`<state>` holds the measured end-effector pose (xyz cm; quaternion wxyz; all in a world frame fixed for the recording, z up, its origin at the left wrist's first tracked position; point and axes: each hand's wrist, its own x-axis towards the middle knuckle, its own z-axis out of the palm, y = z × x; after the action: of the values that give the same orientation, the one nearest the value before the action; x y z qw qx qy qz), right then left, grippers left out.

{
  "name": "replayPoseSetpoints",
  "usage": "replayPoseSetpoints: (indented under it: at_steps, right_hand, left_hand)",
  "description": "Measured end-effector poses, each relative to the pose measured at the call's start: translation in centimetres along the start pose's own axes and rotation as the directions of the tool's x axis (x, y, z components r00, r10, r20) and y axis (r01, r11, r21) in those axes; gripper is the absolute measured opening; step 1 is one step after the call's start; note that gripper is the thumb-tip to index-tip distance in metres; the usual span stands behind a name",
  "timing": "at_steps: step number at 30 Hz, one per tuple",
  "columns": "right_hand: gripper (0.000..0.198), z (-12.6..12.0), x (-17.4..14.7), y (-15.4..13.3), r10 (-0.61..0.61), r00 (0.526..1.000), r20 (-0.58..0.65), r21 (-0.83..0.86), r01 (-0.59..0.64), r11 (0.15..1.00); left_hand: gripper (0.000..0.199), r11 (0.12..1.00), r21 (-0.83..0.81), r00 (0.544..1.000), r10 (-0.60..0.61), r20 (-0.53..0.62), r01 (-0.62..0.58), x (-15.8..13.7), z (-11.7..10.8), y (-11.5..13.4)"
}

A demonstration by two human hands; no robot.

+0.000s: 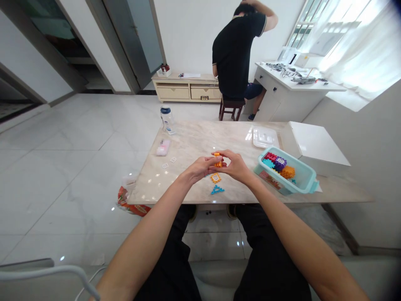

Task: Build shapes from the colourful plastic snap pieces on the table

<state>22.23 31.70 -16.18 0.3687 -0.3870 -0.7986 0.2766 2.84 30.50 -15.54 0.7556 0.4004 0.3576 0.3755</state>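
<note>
Both hands pinch one small orange plastic building block (218, 159) above the marble table (194, 142).
The left hand (200, 168) and right hand (234, 166) meet fingertip to fingertip; an orange square piece (215, 177) and blue triangle piece (217, 190) lie below, a teal plastic bin (302, 177) to the right.

One orange plastic block (218, 160) between the fingers. Two loose pieces just below: one orange square (215, 178), one blue triangle (217, 190). One teal plastic bin (300, 180) rightward. One clear bottle (167, 119) beyond.
</note>
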Motion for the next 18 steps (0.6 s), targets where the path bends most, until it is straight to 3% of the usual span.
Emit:
replayPoseSetpoints:
  at_steps: [5,12,18]
  right_hand:
    - [0.064,0.3,0.4,-0.4,-0.049,0.999,0.013,0.021,0.048,0.999]
    - [0.048,0.9,1.0,-0.2,-0.039,0.999,-0.013,-0.025,0.038,0.999]
    - [0.047,1.0,1.0,1.0,-0.025,0.999,0.026,-0.084,0.027,0.996]
  left_hand:
    - [0.045,0.999,0.05,1.0,-0.005,-0.024,0.007,-0.4,-0.5,0.4]
    - [0.047,0.992,0.125,0.997,-0.002,-0.08,0.012,-1.1,-0.5,1.0]
    - [0.054,0.968,0.253,0.992,0.036,-0.123,-0.004,-1.3,-0.9,0.6]
